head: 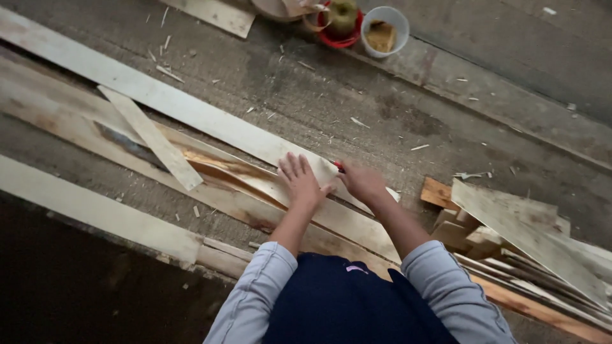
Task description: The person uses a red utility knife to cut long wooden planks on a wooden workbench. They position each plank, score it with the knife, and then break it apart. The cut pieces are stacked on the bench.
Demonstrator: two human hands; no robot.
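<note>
My left hand [300, 181] lies flat, fingers spread, on the end of a long pale wooden plank [166, 99] that runs from the upper left down to the middle. My right hand [361, 181] is closed around a small red-tipped tool [338, 167], held against the plank's end right beside my left hand. Only the tool's red tip shows; the rest is hidden in my fist. Under the plank lie wider brownish boards [242, 191].
A short pale strip [153, 137] lies across the boards at the left. Wood offcuts and thin sheets [510, 229] are piled at the right. A white cup [384, 30] and a red bowl [341, 35] stand at the top. Splinters litter the concrete floor.
</note>
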